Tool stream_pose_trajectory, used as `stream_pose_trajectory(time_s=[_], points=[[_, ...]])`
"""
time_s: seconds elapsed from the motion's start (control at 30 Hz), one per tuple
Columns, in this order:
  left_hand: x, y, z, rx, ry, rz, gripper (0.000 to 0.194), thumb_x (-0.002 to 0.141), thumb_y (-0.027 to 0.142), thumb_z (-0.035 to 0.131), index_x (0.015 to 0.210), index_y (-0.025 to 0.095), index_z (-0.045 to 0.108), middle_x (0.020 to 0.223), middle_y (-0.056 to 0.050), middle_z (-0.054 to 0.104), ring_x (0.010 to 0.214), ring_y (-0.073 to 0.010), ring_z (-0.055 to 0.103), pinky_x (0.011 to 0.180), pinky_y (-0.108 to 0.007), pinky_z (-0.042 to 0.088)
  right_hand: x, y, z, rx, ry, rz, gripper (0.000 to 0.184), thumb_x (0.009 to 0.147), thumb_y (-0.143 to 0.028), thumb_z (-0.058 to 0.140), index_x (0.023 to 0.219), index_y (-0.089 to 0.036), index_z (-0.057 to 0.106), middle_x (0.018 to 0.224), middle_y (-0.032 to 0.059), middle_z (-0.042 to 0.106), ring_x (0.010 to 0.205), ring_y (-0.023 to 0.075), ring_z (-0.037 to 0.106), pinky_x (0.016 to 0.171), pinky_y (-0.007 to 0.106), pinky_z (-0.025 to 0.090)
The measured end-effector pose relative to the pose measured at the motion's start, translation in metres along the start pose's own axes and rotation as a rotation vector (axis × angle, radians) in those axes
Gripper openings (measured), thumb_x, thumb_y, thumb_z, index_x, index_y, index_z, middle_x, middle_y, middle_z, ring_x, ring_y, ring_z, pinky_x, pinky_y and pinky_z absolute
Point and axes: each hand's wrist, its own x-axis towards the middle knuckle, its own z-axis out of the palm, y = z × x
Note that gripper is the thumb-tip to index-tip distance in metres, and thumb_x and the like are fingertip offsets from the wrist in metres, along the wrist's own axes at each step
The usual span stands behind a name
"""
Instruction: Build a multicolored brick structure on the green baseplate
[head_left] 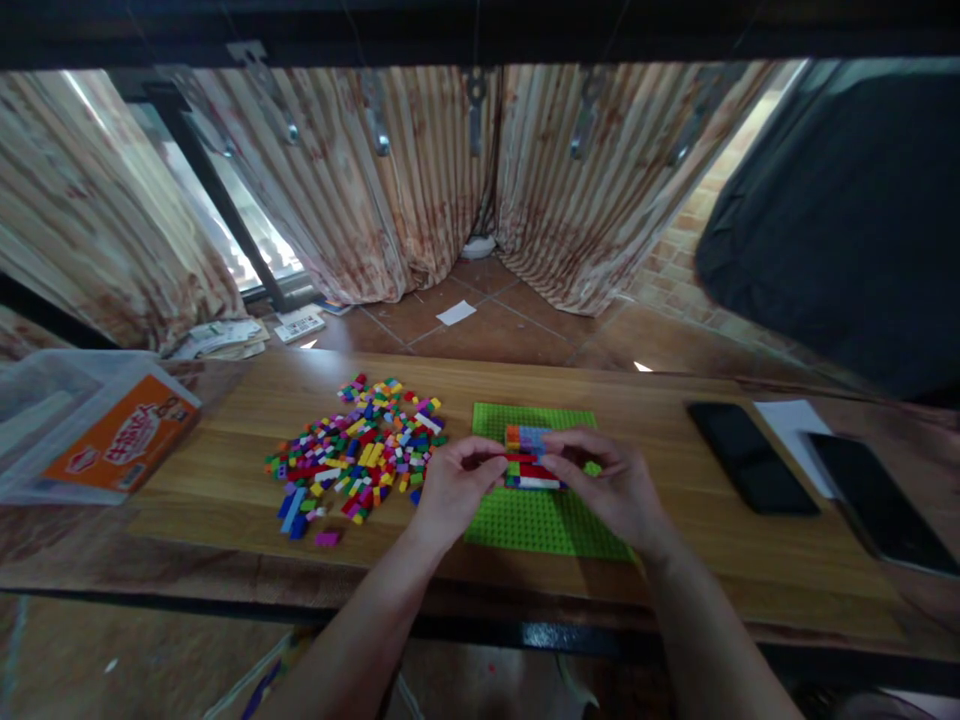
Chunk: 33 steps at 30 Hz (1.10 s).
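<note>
A green baseplate lies on the wooden table. On it stands a small block build of orange, blue, red and white bricks. My left hand pinches a thin red brick at the build's left side. From the right, my right hand has its fingers curled against the build. A heap of loose coloured bricks is spread just left of the plate.
A clear plastic box with an orange label sits at the table's left end. Two dark phones and a white sheet lie on the right. Curtains and a tiled floor are beyond the far edge.
</note>
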Motion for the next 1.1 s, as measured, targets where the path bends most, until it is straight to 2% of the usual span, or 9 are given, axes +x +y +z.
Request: stream_pose_trajectory(time_s=[0.2,0.3,0.4,0.6,0.83,0.97,1.1], points=[[0.004,-0.006,0.004,0.039,-0.062,0.028,0.013,0.065,0.022,0.074,0.075,0.015,0.070,0.059,0.003,0.063,0.049,-0.0072,0.053,0.050,-0.019,0.041,-0.001,-0.004,0.002,-0.170,-0.105,-0.014,0.013,0.087,-0.034,0.066,0.094,-0.026,0.075,0.093,0.0022,0.071,0.082,0.0163,0.065,0.073,0.029,0.050],[0.005,-0.008,0.006,0.049,-0.062,0.029,0.013,0.067,0.024,0.074,0.075,0.016,0.069,0.058,0.003,0.063,0.048,-0.0074,0.053,0.050,-0.020,0.042,-0.001,-0.007,0.001,-0.233,-0.151,-0.007,0.014,0.089,-0.034,0.063,0.091,-0.026,0.075,0.093,0.0023,0.071,0.090,0.0181,0.066,0.080,0.031,0.050],[0.005,-0.010,0.006,0.049,-0.055,0.033,0.014,0.068,0.025,0.074,0.076,0.016,0.068,0.059,0.003,0.063,0.048,-0.0081,0.054,0.050,-0.021,0.042,-0.001,-0.008,-0.001,-0.319,-0.158,-0.009,0.016,0.090,-0.035,0.062,0.093,-0.028,0.075,0.096,0.0026,0.071,0.091,0.0191,0.066,0.081,0.033,0.051],[0.006,-0.012,0.007,0.122,-0.056,0.049,0.013,0.070,0.026,0.072,0.079,0.017,0.069,0.062,0.002,0.064,0.052,-0.0097,0.056,0.052,-0.022,0.044,-0.002,-0.001,-0.002,-0.381,-0.121,-0.018,0.018,0.091,-0.032,0.057,0.091,-0.027,0.075,0.094,0.0031,0.071,0.089,0.0196,0.066,0.080,0.033,0.051],[0.012,-0.010,-0.003,0.480,0.070,0.271,0.014,0.082,0.024,0.060,0.087,0.018,0.072,0.082,-0.003,0.072,0.070,-0.0151,0.063,0.068,-0.028,0.049,-0.002,0.008,-0.010,-0.424,-0.067,0.008,0.016,0.090,-0.030,0.058,0.088,-0.026,0.073,0.091,0.0030,0.070,0.083,0.0190,0.065,0.078,0.034,0.051],[0.016,-0.012,-0.004,0.556,0.105,0.291,0.019,0.084,0.025,0.060,0.096,0.016,0.071,0.095,-0.007,0.073,0.085,-0.0194,0.066,0.076,-0.031,0.051,-0.001,0.009,-0.009,-0.428,-0.017,0.010,0.014,0.088,-0.029,0.061,0.083,-0.026,0.074,0.088,0.0029,0.069,0.082,0.0190,0.065,0.077,0.034,0.050],[0.019,-0.016,0.000,0.577,0.102,0.282,0.026,0.082,0.029,0.065,0.104,0.016,0.069,0.100,-0.009,0.072,0.089,-0.0214,0.067,0.076,-0.032,0.051,0.000,0.009,-0.006,-0.414,0.046,0.039,0.012,0.085,-0.030,0.064,0.080,-0.026,0.073,0.085,0.0020,0.067,0.079,0.0177,0.064,0.074,0.032,0.049]])
